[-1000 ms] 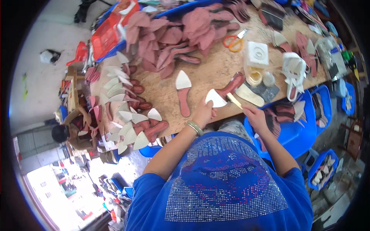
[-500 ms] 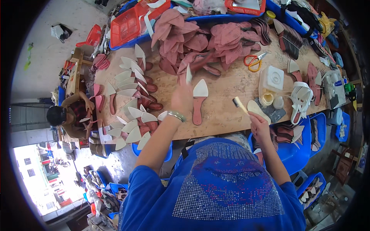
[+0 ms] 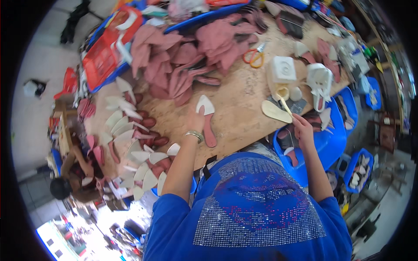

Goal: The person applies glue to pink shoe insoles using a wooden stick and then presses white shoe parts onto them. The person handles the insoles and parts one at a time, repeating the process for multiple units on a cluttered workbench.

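Note:
A pink insole (image 3: 209, 132) with a white pointed front lies lengthwise on the table before me. My left hand (image 3: 196, 120) is at its left edge, fingers closed against it near the white part; blur hides the fingertips partly. My right hand (image 3: 302, 127) grips a slim pale brush (image 3: 286, 105), fingers wrapped round its lower end. The brush head points into a small cream-coloured pot (image 3: 282, 93), where its tip is hidden. Just left of that hand lies a loose cream sole-shaped piece (image 3: 275, 111).
Overlapping white-fronted insoles (image 3: 124, 126) line the left side. Pink pieces (image 3: 174, 61) heap at the back, near orange-handled scissors (image 3: 254, 58). A square white container (image 3: 283, 69) stands behind the pot. Blue bins (image 3: 324, 150) sit below the right table edge. Another person (image 3: 72, 174) is at far left.
My left hand has come down and back to the pink insole. My right hand has brought the brush, formerly held up over the table, to the pot. The whole view has turned.

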Demonstrator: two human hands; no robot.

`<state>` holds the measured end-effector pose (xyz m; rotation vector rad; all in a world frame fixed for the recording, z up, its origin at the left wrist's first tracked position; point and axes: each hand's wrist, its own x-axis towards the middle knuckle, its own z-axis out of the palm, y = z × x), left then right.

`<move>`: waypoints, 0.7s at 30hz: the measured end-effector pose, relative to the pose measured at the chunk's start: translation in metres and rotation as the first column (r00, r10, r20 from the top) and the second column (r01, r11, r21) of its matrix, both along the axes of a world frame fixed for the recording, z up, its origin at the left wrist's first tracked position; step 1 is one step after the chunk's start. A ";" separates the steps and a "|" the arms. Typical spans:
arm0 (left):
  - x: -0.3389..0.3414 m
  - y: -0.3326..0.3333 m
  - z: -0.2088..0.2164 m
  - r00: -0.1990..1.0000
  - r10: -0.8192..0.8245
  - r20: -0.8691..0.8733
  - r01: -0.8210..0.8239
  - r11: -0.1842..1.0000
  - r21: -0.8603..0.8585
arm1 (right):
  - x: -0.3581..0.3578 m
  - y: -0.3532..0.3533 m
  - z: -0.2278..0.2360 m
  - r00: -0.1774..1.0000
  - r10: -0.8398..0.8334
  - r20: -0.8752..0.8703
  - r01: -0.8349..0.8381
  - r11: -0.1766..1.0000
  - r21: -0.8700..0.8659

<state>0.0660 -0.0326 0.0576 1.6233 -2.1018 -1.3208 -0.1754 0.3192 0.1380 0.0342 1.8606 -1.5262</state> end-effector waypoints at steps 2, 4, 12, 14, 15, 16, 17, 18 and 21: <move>-0.014 -0.001 -0.009 0.988 0.131 -0.082 -0.089 0.917 0.388 | -0.008 0.009 -0.009 0.965 0.058 -0.254 -0.017 0.987 0.159; -0.018 -0.019 -0.017 0.959 0.263 -0.106 -0.155 0.799 0.581 | -0.019 0.014 -0.013 0.910 0.177 -0.375 -0.053 0.947 0.318; -0.043 0.045 0.097 0.943 -0.212 -0.256 0.332 0.633 0.699 | -0.064 -0.015 -0.046 0.688 0.483 -0.542 -0.077 0.791 0.606; -0.045 0.077 0.121 0.934 -0.192 -0.302 0.346 0.704 0.621 | -0.075 -0.027 -0.063 0.620 0.522 -0.585 -0.076 0.783 0.618; -0.046 0.089 0.125 0.927 -0.184 -0.326 0.350 0.734 0.581 | -0.080 -0.032 -0.071 0.601 0.536 -0.593 -0.067 0.773 0.631; -0.045 0.097 0.122 0.927 -0.201 -0.317 0.358 0.731 0.581 | -0.083 -0.037 -0.075 0.578 0.553 -0.600 -0.062 0.762 0.644; -0.044 0.103 0.116 0.925 -0.220 -0.309 0.367 0.727 0.580 | -0.087 -0.040 -0.077 0.581 0.568 -0.583 -0.073 0.750 0.658; -0.045 0.109 0.114 0.925 -0.235 -0.299 0.371 0.725 0.581 | -0.089 -0.043 -0.078 0.581 0.586 -0.565 -0.088 0.736 0.671; -0.052 0.131 0.110 0.883 -0.222 -0.413 0.440 0.696 0.567 | -0.091 -0.043 -0.081 0.549 0.613 -0.569 -0.112 0.728 0.676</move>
